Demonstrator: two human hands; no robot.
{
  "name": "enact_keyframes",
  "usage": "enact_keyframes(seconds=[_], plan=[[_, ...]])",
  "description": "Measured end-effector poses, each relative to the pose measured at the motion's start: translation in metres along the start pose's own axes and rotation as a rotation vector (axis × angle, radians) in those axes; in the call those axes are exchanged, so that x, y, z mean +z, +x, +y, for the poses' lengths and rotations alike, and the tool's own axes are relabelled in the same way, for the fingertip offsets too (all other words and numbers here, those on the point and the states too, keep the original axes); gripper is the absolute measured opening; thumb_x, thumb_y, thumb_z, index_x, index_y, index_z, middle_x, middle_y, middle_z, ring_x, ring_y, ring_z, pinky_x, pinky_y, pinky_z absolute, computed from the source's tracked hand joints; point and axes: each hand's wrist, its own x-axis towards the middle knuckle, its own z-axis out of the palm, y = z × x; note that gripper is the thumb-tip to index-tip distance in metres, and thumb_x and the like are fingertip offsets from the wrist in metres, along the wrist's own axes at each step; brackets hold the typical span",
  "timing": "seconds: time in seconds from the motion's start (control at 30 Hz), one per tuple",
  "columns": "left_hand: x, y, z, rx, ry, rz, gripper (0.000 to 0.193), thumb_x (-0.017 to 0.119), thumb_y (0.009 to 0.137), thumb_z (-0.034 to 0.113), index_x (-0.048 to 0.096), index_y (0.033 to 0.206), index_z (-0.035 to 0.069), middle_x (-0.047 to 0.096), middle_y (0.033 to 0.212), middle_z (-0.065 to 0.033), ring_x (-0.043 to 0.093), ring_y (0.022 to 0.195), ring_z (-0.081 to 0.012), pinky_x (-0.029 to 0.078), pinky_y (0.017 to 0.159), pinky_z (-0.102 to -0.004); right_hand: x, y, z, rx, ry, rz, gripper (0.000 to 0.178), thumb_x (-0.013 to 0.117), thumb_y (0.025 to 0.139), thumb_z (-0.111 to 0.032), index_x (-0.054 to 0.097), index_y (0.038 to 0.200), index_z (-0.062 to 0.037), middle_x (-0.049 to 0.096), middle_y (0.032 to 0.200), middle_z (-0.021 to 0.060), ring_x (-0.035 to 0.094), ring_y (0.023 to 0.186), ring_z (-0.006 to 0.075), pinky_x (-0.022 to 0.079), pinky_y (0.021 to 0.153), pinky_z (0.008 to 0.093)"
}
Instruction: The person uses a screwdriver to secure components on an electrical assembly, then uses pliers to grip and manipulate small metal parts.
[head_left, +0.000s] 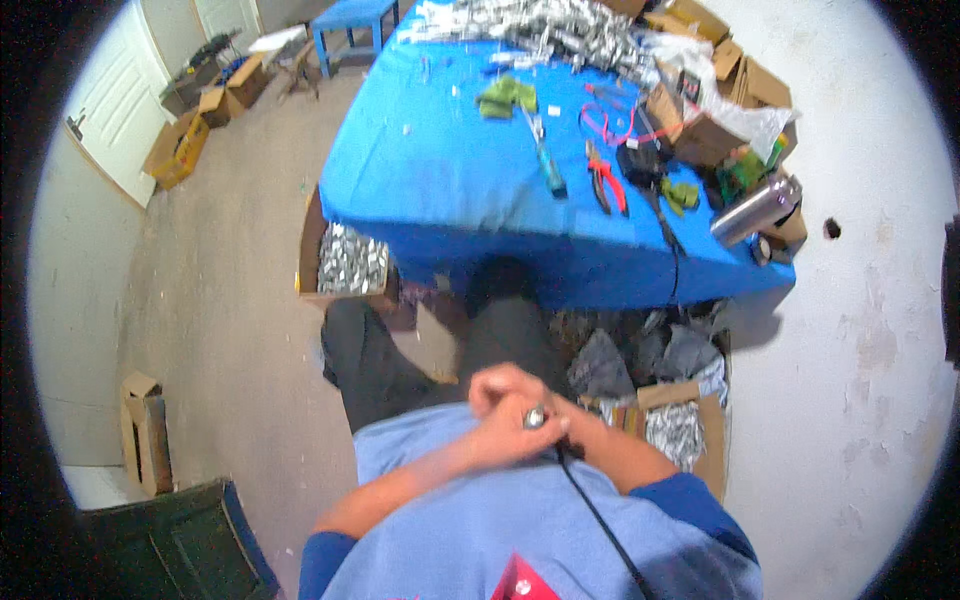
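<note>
My two hands lie together in my lap, in front of the blue-covered table. My left hand is closed, lapped over my right hand at the wrist side. A small round silver-and-dark piece shows at its fingers; whether it is a ring or a held part I cannot tell. A black cable runs from beside the left thumb down across my light blue top. Just beyond, my right hand is curled, its fingers partly covered. What either palm holds, if anything, is hidden. Neither hand touches the table.
On the blue table lie a teal-handled screwdriver, red-handled pliers, green cloth, a steel bottle and a heap of metal parts. Boxes of metal pieces stand below. A wall borders the right.
</note>
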Motion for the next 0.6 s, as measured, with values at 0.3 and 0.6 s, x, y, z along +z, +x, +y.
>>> enact_keyframes(seconds=[0.3, 0.6], plan=[[-0.004, -0.001, 0.007, -0.079, -0.025, -0.029, 0.035, 0.063, 0.092, 0.025, 0.062, 0.071, -0.002, 0.054, 0.056, -0.0045, 0.05, 0.055, -0.0119, 0.04, 0.05, -0.0309, 0.007, 0.003, -0.001, -0.089, -0.022, 0.034, 0.046, 0.043, 0.097, -0.035, 0.051, 0.066, -0.0014, 0.052, 0.064, 0.0049, 0.048, 0.062, 0.015, 0.041, 0.059, 0.0324], [-0.016, 0.011, -0.013, -0.259, 0.121, 0.187, 0.037, 0.07, 0.088, 0.03, 0.061, 0.069, 0.0, 0.052, 0.059, 0.0018, 0.047, 0.058, -0.0063, 0.039, 0.049, -0.0295, -0.014, -0.004, 0.001, -0.168, -0.039, 0.727, 0.043, 0.048, 0.098, -0.036, 0.055, 0.068, -0.0068, 0.056, 0.068, 0.0018, 0.047, 0.06, 0.0098, 0.039, 0.057, 0.0271]])
